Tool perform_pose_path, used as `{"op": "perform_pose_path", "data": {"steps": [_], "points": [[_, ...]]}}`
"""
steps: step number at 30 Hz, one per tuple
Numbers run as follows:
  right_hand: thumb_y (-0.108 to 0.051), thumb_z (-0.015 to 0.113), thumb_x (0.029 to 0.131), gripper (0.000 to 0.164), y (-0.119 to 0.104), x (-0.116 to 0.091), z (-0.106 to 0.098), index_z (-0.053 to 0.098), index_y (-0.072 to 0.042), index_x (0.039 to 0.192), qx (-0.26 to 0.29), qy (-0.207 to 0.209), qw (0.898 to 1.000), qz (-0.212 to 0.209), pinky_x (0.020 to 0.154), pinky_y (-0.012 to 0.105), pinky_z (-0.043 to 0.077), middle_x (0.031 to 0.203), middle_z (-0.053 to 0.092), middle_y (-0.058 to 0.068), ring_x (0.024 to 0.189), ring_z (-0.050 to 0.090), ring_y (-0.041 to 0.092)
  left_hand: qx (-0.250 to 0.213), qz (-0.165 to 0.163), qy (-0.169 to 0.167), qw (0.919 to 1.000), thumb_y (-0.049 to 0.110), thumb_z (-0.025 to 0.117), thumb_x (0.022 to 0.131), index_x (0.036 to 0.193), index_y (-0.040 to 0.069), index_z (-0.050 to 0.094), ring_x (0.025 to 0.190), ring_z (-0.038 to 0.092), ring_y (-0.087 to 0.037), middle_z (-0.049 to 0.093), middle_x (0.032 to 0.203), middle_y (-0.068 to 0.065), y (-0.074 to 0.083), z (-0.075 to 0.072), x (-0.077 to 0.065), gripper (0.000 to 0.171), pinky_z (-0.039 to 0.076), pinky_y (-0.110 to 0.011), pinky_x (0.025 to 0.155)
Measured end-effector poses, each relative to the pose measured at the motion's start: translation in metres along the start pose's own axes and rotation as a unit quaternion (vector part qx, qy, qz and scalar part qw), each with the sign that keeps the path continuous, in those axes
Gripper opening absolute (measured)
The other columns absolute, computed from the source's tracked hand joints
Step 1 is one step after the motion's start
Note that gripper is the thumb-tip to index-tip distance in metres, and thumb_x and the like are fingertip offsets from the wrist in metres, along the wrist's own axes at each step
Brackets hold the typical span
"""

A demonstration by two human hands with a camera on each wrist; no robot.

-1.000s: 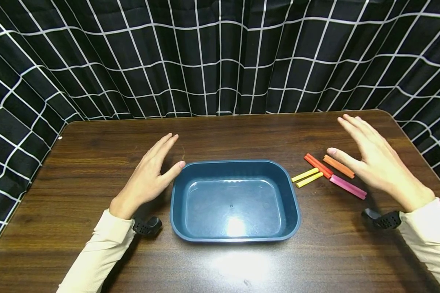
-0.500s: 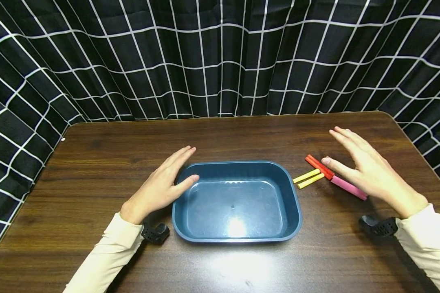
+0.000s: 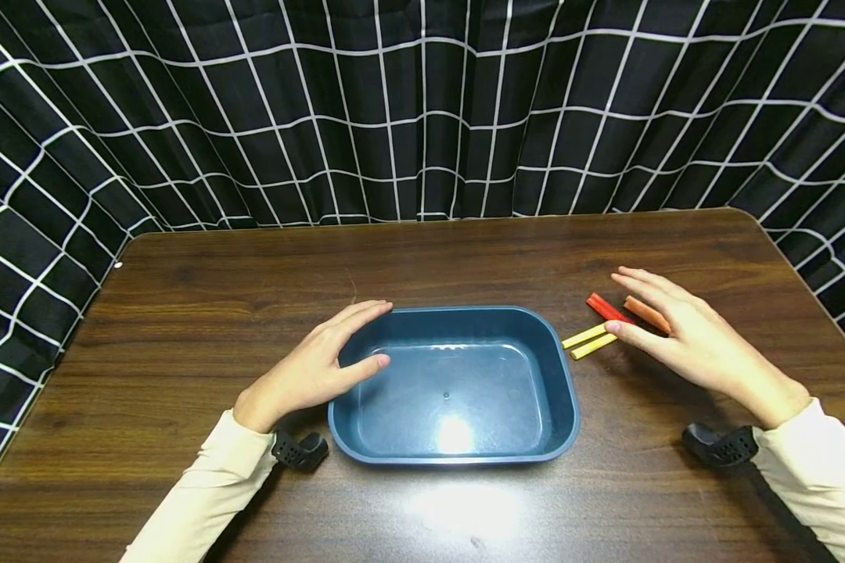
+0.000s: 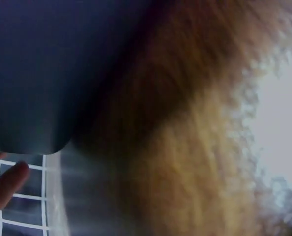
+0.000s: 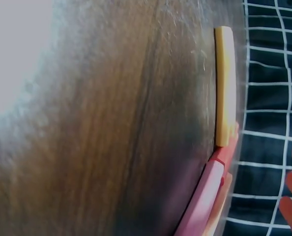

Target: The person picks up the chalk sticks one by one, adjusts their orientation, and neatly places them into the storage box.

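A blue plastic bin (image 3: 458, 461) stands at the middle of the table. My left hand (image 3: 317, 363) is at its left end, fingers extended near the far left corner and thumb over the inside; whether it touches the rim I cannot tell. My right hand (image 3: 697, 340) hovers over several coloured sticks, fingers loosely extended, holding nothing. Two yellow sticks (image 3: 591, 346) lie closest to the bin. Beyond my right thumb are red sticks (image 3: 607, 305) and orange sticks (image 3: 646, 311), partly covered. Pink sticks (image 5: 202, 201) show in the right wrist view; my hand hides them from the head view.
The brown wooden table (image 3: 183, 328) has a black curtain with a white grid (image 3: 436, 109) behind it and along both sides. Each wrist carries a black camera mount (image 3: 299, 452). Light glares off the tabletop in front of the bin.
My left hand has moved right, from beside the bin to over its left end. The right hand has come lower and leftward over the sticks, covering the pink ones. The bin stays put.
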State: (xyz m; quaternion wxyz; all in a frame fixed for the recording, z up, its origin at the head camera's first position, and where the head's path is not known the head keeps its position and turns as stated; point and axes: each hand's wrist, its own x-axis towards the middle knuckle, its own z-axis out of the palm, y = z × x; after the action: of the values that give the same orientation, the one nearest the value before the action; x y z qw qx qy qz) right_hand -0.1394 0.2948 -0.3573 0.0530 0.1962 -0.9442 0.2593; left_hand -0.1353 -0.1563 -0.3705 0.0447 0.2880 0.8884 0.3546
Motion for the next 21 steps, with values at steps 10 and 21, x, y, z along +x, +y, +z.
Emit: {"op": "perform_pose_path", "data": {"steps": [10, 21], "points": [[-0.025, 0.079, 0.084, 0.062, -0.006, -0.001, 0.005, 0.056, -0.006, 0.138, -0.016, 0.000, 0.999, -0.028, 0.100, -0.006, 0.014, 0.139, 0.057, 0.019, 0.128, 0.053, 0.040, 0.036, 0.011, 0.013, 0.9992, 0.031, 0.066, 0.094, 0.150, 0.010, 0.043, 0.146, 0.039, -0.025, 0.041, 0.156, -0.007, 0.000, 0.001, -0.002, 0.064, 0.033, -0.047, 0.119], [-0.015, 0.086, 0.075, 0.056, -0.005, -0.004, 0.012, 0.067, -0.010, 0.127, 0.004, 0.014, 0.997, -0.069, 0.099, -0.006, 0.025, 0.125, 0.070, 0.006, 0.118, 0.054, -0.009, 0.083, 0.024, 0.013, 0.9962, 0.034, 0.065, 0.095, 0.149, 0.009, 0.044, 0.147, 0.036, -0.023, 0.040, 0.158, -0.005, 0.004, 0.002, -0.005, 0.063, 0.033, -0.047, 0.119]]}}
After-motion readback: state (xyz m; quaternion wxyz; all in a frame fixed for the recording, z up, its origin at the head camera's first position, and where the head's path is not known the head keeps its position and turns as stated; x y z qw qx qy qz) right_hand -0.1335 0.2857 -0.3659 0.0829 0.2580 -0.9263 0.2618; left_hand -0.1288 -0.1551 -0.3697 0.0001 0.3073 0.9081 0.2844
